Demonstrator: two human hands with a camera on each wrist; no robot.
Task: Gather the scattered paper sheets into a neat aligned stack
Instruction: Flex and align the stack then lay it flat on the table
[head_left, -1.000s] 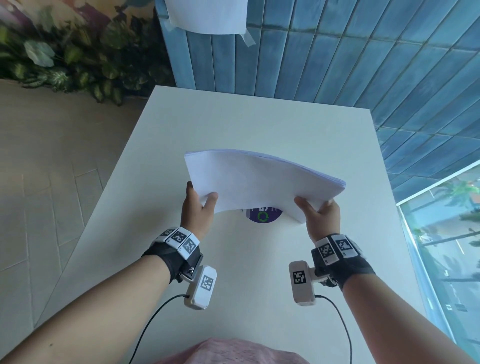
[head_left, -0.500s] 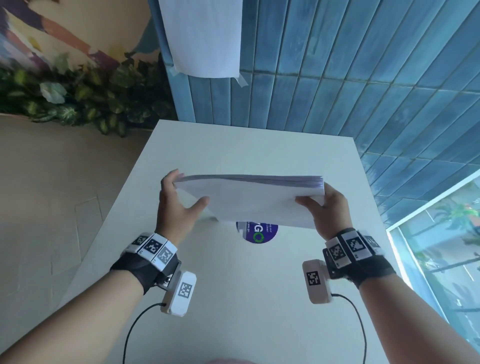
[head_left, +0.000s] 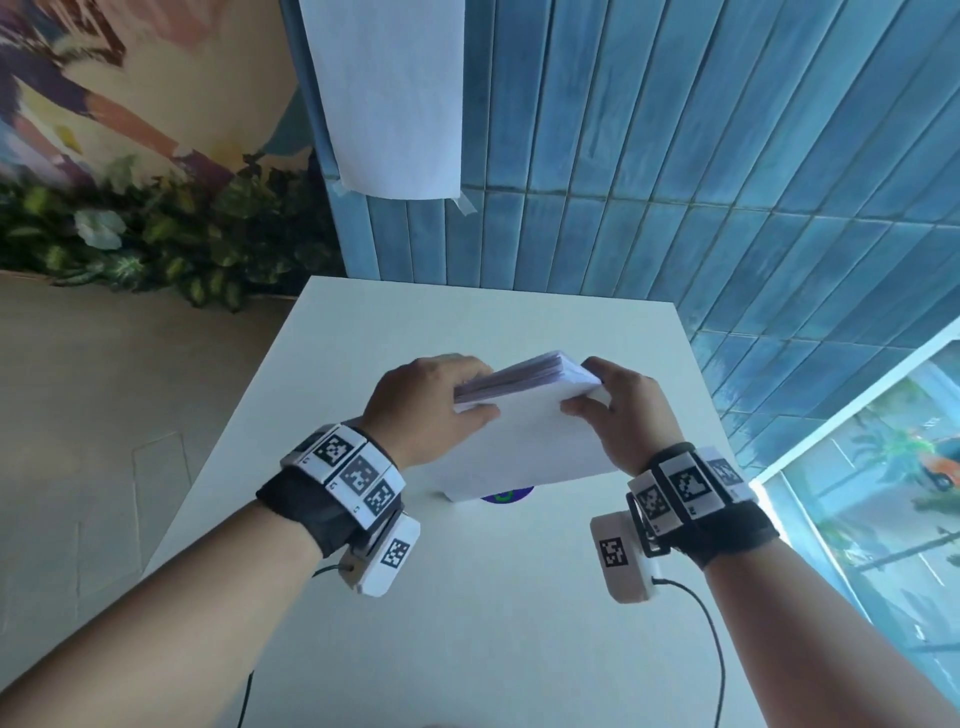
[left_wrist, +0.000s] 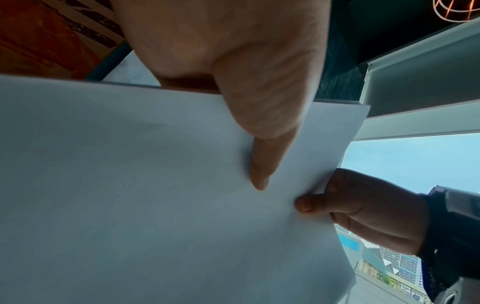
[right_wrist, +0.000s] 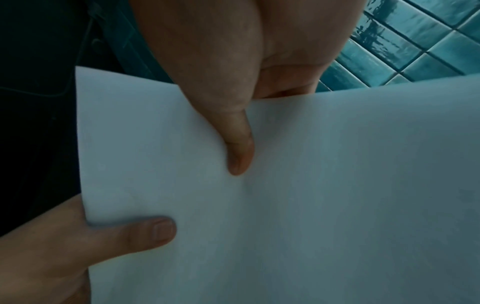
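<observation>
We hold the stack (head_left: 524, 447) of sheets between both hands, stood on its lower edge on the white surface (head_left: 467, 597), its top edge tilted away from us. Our left hand (head_left: 423, 410) grips the stack's upper left side, thumb (left_wrist: 262, 144) pressed flat on the near face and fingers wrapped behind. Our right hand (head_left: 626, 415) grips the upper right side the same way, thumb (right_wrist: 237, 148) on the near face, fingers out of sight behind the paper. Each wrist view shows the other hand's thumb pinching the far edge of the sheet. The top edges of the sheets lie close together between the two grips, fanned slightly. Just below the stack's lower edge, between our wrists, a round purple sticker (head_left: 506, 496) peeks out on the surface.
</observation>
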